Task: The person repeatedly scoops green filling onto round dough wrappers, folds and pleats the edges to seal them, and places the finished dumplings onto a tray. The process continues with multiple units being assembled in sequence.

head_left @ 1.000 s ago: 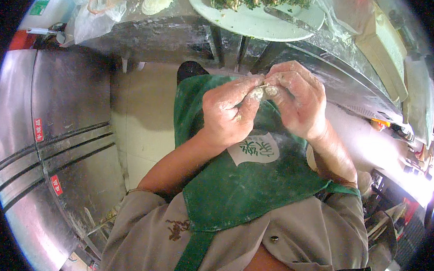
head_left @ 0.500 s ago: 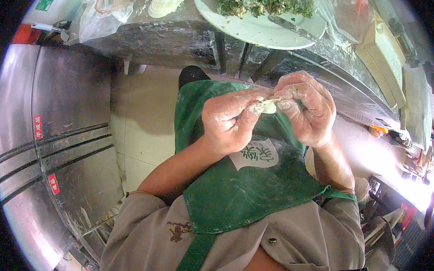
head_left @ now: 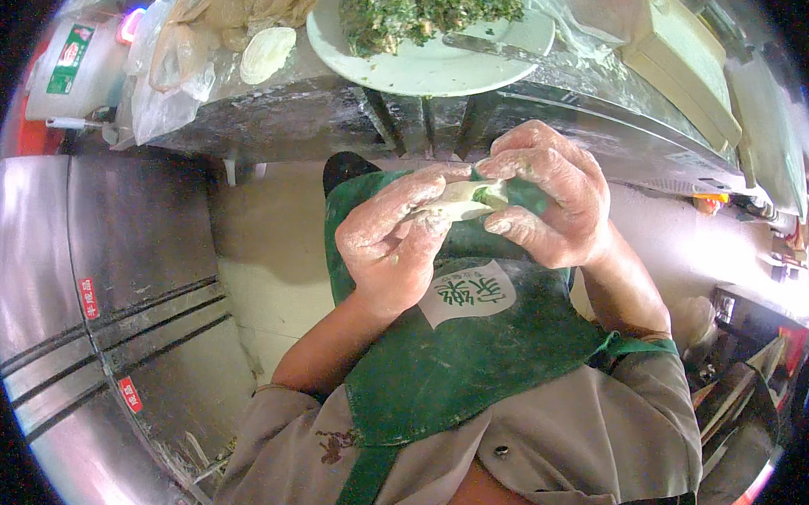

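My floury left hand (head_left: 392,229) pinches a dumpling (head_left: 461,203) between thumb and fingers, above the green apron (head_left: 471,373). Its pale wrapper is folded lengthwise, and the right end gapes with green filling showing. My right hand (head_left: 556,196), also floury, is at that end with its thumb and fingers apart. Its upper fingertips are close to the wrapper's edge; I cannot tell whether they touch it. On the bench beyond, a white plate (head_left: 403,75) carries a mound of chopped green filling (head_left: 424,19) and a flat metal spreader (head_left: 495,47).
A flat round wrapper (head_left: 268,55) lies left of the plate, beside crumpled plastic bags (head_left: 183,58). A cream-coloured box (head_left: 679,66) stands to the right. The floury metal bench (head_left: 275,111) has its edge just beyond my hands. Steel cabinet doors (head_left: 144,232) are at the left.
My right fingers have spread and come off their pinch. The dumpling's right end now gapes, showing filling. Both hands have shifted slightly left, and the whole view has turned a little.
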`<move>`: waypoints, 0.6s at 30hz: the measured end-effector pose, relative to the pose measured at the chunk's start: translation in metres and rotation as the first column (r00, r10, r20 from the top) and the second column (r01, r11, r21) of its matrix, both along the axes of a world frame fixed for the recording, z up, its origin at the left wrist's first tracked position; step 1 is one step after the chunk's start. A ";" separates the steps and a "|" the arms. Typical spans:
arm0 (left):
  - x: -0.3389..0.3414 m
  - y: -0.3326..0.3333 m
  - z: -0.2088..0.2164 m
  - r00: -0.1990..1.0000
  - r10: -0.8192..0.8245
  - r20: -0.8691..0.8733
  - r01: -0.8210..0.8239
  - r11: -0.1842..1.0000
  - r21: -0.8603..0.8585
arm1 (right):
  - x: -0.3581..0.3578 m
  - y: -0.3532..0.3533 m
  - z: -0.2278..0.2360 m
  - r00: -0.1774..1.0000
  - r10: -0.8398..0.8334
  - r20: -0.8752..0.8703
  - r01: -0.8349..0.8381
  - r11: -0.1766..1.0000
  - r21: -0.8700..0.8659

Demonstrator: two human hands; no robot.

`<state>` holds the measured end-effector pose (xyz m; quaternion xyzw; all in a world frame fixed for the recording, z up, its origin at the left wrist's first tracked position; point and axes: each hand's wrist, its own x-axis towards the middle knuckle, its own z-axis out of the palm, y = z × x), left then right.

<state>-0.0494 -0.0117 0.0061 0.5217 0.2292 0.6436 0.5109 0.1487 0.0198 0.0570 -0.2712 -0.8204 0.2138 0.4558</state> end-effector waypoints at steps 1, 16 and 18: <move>0.000 0.001 0.000 1.000 -0.006 -0.031 0.006 1.000 0.023 | -0.003 -0.002 0.003 1.000 -0.004 -0.021 0.004 1.000 0.003; 0.010 -0.006 0.016 0.991 0.073 -0.112 -0.080 0.995 -0.065 | -0.007 -0.002 -0.003 0.998 -0.068 0.012 0.066 0.990 0.122; 0.013 -0.003 0.018 0.998 0.063 0.003 -0.062 0.989 -0.134 | -0.003 -0.003 -0.006 0.998 -0.043 -0.052 0.039 0.996 -0.077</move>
